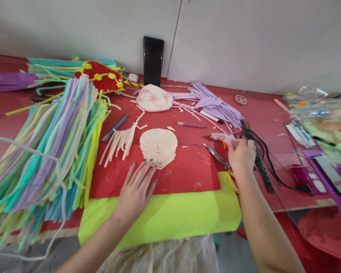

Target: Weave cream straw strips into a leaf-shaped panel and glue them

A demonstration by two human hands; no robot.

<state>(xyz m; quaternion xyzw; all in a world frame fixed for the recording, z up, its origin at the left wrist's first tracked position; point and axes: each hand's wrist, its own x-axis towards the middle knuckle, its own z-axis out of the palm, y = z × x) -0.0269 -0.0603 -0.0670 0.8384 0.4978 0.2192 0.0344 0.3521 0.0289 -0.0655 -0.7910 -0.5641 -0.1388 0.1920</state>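
Note:
My left hand (139,182) lies flat with its fingers stretched out. Its fingertips touch the lower edge of a cream leaf-shaped piece (158,146) made of pipe cleaners, which rests on a red sheet (187,174). On the right, my right hand (242,153) is closed around a pink glue gun (220,136), its nozzle pointing left. Pliers (218,157) with yellow handles lie just beside that hand. To the left of the leaf piece are cut cream pipe cleaners (121,142). A finished-looking cream and pink round fan (155,98) sits behind it.
Bundled coloured pipe cleaners (53,144) fill the left side, crossed by a white cable (61,178). A black phone (153,60) leans on the wall. Lilac pipe cleaners (213,100) lie behind my right hand, dark cords (268,163) to its right. Yellow-green material (159,216) covers the front edge.

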